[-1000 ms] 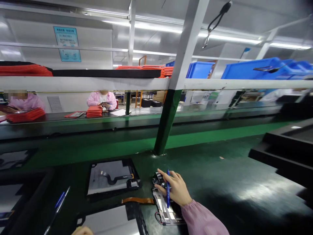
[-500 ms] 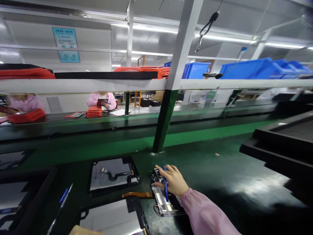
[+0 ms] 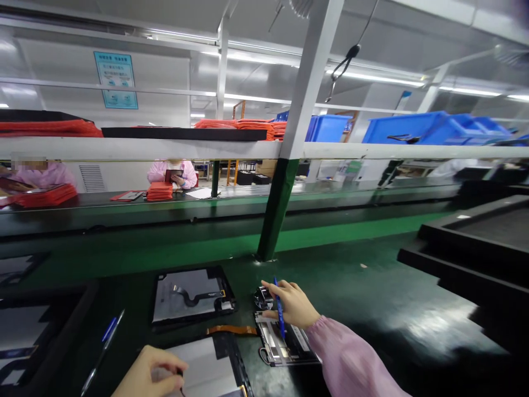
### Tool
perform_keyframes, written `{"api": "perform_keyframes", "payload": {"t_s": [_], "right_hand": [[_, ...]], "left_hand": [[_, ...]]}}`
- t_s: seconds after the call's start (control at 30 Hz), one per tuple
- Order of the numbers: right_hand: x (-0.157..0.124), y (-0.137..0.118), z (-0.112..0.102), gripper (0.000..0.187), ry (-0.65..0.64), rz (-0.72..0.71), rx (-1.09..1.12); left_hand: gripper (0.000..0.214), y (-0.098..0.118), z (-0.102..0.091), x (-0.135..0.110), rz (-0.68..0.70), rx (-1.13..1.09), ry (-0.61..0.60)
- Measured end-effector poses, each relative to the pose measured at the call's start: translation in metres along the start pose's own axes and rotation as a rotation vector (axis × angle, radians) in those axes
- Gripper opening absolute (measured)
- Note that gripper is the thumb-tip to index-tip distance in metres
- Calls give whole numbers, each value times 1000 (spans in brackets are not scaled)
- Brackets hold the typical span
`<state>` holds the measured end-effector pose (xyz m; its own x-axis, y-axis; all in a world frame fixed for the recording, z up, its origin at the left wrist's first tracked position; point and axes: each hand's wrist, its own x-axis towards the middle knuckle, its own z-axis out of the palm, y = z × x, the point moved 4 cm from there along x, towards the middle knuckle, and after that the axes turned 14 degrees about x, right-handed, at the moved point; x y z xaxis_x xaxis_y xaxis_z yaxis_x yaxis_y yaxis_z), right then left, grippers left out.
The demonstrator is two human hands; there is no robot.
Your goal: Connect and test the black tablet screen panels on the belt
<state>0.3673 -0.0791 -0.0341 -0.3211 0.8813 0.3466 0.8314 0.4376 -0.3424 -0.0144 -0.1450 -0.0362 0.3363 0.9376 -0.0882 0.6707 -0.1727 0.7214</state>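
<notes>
My right hand [image 3: 292,304] holds a blue pen [image 3: 280,314] between its fingers and rests on a small circuit board assembly [image 3: 281,342] with a black part [image 3: 263,298] at its far end. An orange flex cable [image 3: 232,330] runs from that board to a grey panel [image 3: 206,372] near me. My left hand [image 3: 151,372] is at the bottom edge, fingers curled in a pinch over this panel; what it pinches is too small to make out. A second panel [image 3: 190,298] with a black flex cable lies just beyond.
A blue-tipped tool [image 3: 103,347] lies on a dark tray at left. Stacked black trays [image 3: 467,253] stand at right. A green post [image 3: 275,212] rises ahead from the green bench [image 3: 372,298]. Across the conveyor, two persons in pink [image 3: 173,172] handle red stacks [image 3: 159,191]. Blue bins [image 3: 413,128] sit overhead.
My left hand has risen into view over the near panel and curled its fingers. My right hand has stayed on the board with the pen.
</notes>
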Motion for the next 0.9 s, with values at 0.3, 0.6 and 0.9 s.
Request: {"api": "perform_keyframes", "payload": {"t_s": [0.3,0.6,0.9], "right_hand": [[15,-98,59,27,123,-96,241],[19,-95,79,39,47,63,631],[9,-115,82,40,-169,47,1163]], "left_hand": [[46,20,52,32,-212,-688,-166],[31,18,63,27,-294,-713,-50],[36,24,65,28,-247,-634,30]]}}
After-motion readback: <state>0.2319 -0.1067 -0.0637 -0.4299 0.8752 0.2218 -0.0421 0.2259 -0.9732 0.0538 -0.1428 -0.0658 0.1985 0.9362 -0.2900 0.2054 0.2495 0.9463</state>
